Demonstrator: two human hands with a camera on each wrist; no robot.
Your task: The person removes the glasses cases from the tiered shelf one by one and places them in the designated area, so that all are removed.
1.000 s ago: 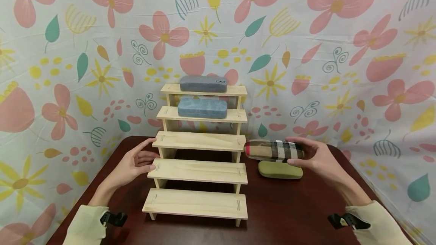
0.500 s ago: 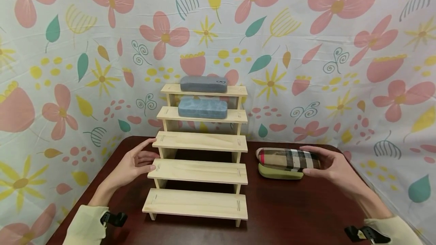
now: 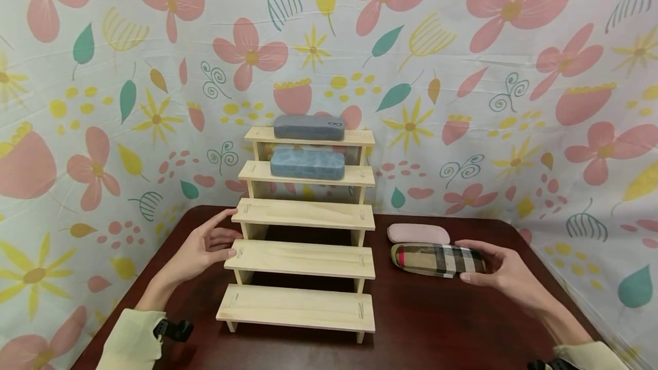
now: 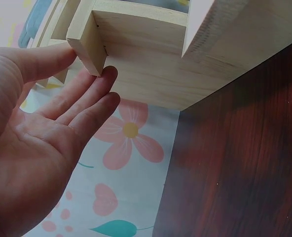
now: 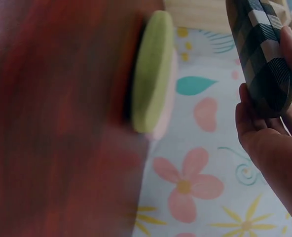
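Observation:
My right hand [image 3: 509,273] grips the right end of a plaid glasses case [image 3: 437,260], thumb on the near side and fingers on the far side. Beneath the case, in the head view, a green glasses case [image 5: 153,74] is mostly hidden; the right wrist view shows it on the table, apart from the held one. Just behind lies a pink glasses case [image 3: 418,233]. On the left, my left hand [image 3: 197,250] touches the side of a wooden stepped stand [image 3: 303,213], index fingertip at the middle step and thumb at the step below.
A grey glasses case [image 3: 308,128] sits on the stand's top step, and a blue glasses case [image 3: 307,164] on the second. The dark red table [image 3: 421,324] extends right and front of the stand. A flowered cloth [image 3: 329,44] hangs behind.
My right hand has carried the plaid case from beside the stand to the right and nearer, over the green case. The pink case has come into view. My left hand stays at the stand.

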